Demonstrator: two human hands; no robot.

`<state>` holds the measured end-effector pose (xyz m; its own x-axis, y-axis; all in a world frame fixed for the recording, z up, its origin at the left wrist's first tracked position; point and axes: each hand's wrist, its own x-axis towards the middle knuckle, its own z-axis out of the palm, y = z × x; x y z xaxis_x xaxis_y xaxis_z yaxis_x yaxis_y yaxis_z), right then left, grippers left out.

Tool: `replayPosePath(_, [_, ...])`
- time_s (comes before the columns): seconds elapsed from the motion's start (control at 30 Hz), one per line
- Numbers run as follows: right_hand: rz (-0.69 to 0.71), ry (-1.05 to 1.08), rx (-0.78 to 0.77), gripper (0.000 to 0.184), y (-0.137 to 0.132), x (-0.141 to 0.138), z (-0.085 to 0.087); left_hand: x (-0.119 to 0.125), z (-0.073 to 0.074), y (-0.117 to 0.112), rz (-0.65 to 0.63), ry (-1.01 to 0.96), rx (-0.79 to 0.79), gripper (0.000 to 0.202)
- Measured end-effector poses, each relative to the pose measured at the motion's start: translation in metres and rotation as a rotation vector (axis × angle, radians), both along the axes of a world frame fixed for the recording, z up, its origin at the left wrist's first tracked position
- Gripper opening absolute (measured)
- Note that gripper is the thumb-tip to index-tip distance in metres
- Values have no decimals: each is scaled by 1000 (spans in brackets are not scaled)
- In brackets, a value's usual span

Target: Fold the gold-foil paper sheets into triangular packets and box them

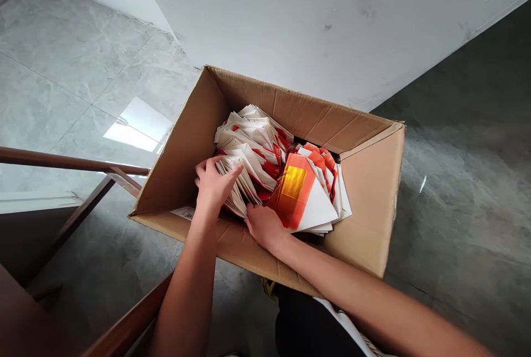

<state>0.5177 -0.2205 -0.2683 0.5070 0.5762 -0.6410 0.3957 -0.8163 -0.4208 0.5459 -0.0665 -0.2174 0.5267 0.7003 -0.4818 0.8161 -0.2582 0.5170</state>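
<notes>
Grey floor [464, 219]; inside the cardboard box [369, 191], the left hand [212, 187] curls its fingers over the paper bags [253, 141], which look light and floppy and best pinched edgewise. The right hand [264, 225] has its fingers hidden, so I cannot tell its grip.

Item: white bags [249, 141], flat folded paper with red trim
Pose: on edge, fanned out, packed in a tight row
Place: left and far part of the box [373, 180]
Second item: orange bag [292, 191] with a gold panel
Pose: tilted, lying on more white ones
Place: right side
</notes>
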Motion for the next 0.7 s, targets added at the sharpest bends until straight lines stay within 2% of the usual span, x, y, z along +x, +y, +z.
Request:
replayPosePath(0.1, [-56,-31,38,33,1,8,-10,-1,0,3,144,-122,-8,60])
replayPosePath(0.17, [-136,-66,14,43,-1,12,-13,1,1,4,238,-174,-30,57])
replayPosePath(0.23, [-212,-68,-20,46,-3,11,-14,4,2,4,276,-180,-49,56])
replayPosePath(0.37, [-230,9,4,29,0,-1,-14,8,2,2,289,-153,-49,51])
replayPosePath(0.53, [-179,52,138,24,17,1,-19,10,2,1,288,-164,-23,47])
replayPosePath(0.6, [-182,69,134,31,17,4,-19,10,3,1,280,-168,-21,47])
replayPosePath(0.7, [-183,126,33,44,7,4,-16,11,2,1,263,-158,-18,48])
